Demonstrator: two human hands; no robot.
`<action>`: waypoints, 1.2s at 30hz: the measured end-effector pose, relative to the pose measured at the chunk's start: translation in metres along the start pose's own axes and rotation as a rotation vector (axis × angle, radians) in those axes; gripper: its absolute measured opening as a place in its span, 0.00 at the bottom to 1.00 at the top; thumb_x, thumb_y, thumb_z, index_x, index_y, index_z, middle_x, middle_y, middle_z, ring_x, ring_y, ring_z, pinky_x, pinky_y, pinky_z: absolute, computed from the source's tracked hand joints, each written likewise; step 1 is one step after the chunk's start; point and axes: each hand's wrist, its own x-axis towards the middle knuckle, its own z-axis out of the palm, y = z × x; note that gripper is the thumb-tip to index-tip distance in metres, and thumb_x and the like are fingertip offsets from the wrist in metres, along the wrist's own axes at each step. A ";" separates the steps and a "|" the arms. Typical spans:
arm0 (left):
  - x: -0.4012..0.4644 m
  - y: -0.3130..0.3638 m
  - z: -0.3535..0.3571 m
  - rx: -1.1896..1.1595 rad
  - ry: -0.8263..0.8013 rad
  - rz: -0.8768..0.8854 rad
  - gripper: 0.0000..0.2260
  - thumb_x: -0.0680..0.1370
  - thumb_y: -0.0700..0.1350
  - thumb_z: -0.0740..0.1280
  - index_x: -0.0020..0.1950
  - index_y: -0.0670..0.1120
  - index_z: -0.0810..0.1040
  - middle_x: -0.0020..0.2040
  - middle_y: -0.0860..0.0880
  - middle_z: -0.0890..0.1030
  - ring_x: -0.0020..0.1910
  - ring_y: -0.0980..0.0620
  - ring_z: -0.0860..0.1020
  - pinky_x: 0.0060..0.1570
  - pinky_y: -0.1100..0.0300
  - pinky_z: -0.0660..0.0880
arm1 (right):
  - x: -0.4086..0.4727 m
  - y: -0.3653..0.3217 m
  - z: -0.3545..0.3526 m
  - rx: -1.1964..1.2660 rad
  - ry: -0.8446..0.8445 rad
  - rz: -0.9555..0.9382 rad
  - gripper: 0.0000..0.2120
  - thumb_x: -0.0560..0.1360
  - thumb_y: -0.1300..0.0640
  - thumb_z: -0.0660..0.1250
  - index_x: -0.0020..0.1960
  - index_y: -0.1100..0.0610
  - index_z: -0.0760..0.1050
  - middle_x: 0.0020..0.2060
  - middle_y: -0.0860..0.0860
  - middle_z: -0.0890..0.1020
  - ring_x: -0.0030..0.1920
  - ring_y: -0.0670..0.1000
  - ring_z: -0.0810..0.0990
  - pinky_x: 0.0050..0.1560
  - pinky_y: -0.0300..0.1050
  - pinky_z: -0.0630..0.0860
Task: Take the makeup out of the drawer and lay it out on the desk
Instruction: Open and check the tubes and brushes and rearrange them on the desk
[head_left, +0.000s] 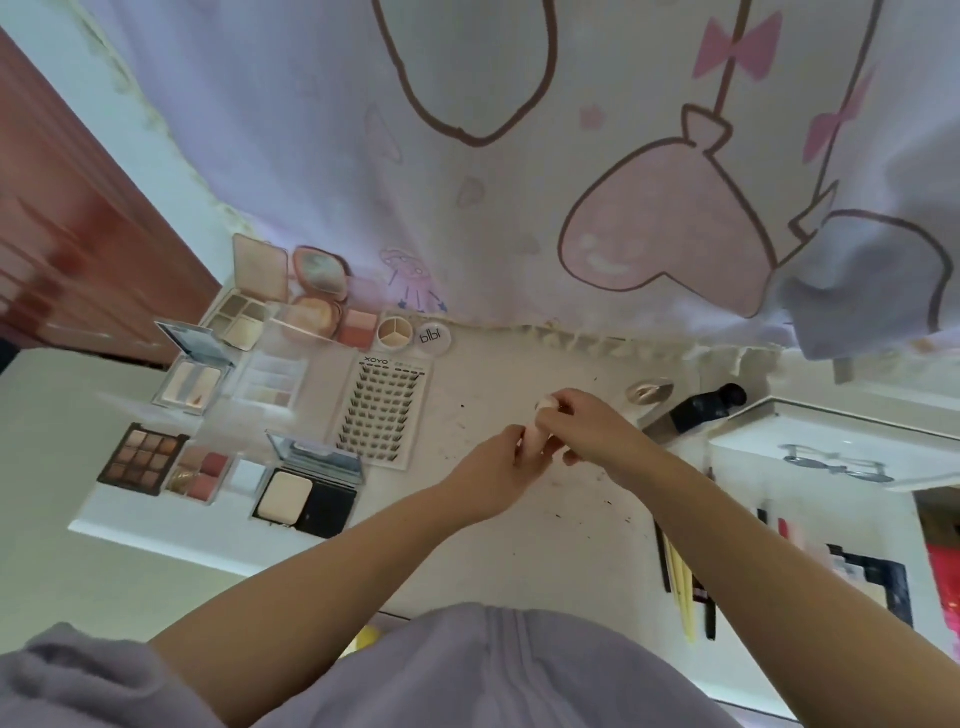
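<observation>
Both hands meet over the middle of the worktop (519, 545) around a small pale pink tube (536, 439). The left hand (491, 475) curls its fingers round the tube's near end, while the right hand (584, 428) pinches its far end, where a rounded whitish cap (546, 402) shows between the fingertips.

Just left of the hands lies a flat lash card (382, 410) filled with rows of dark lash clusters. Near and left of it an open compact (306, 488) holds a cream pan beside a black compartment, its mirror lid raised. Further left sit a small clear case of pink blush pans (200, 475) and a brown eyeshadow palette (143, 457) with nine pans. Behind these stand an open mirrored case (189, 376) with pale powder and a clear palette (270, 379) of light shades. At the far left edge are a four-pan beige palette (241, 319), an open round compact (317, 293), a peach blush (358, 325), a round three-part pot (395, 330) and a round lid (435, 338).

Right of the hands lie a silvery oval piece (649, 392) and a black bottle (706, 408). On the right an open drawer (805, 519) contains pencils, brushes and a dark box, blurred. A patterned curtain (519, 156) hangs at the far side.
</observation>
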 end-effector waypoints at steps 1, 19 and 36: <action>-0.005 -0.002 -0.005 0.072 0.014 0.056 0.14 0.79 0.54 0.57 0.56 0.45 0.71 0.45 0.50 0.77 0.43 0.48 0.76 0.40 0.57 0.70 | -0.004 -0.002 0.001 0.037 -0.020 0.008 0.08 0.71 0.53 0.61 0.47 0.54 0.74 0.41 0.46 0.81 0.42 0.46 0.81 0.37 0.40 0.74; -0.086 -0.036 -0.102 -0.793 -0.377 -0.129 0.18 0.80 0.54 0.59 0.53 0.40 0.76 0.34 0.44 0.80 0.28 0.53 0.76 0.27 0.63 0.73 | -0.071 -0.013 0.021 0.334 -0.117 -0.280 0.09 0.77 0.55 0.64 0.57 0.54 0.76 0.45 0.50 0.82 0.45 0.48 0.81 0.40 0.38 0.76; 0.045 -0.013 -0.072 -0.516 0.378 -0.062 0.07 0.74 0.36 0.65 0.51 0.43 0.75 0.43 0.47 0.77 0.43 0.47 0.76 0.45 0.53 0.76 | 0.025 0.006 0.002 0.427 0.222 0.074 0.08 0.78 0.57 0.65 0.55 0.58 0.74 0.49 0.55 0.80 0.40 0.50 0.81 0.34 0.39 0.76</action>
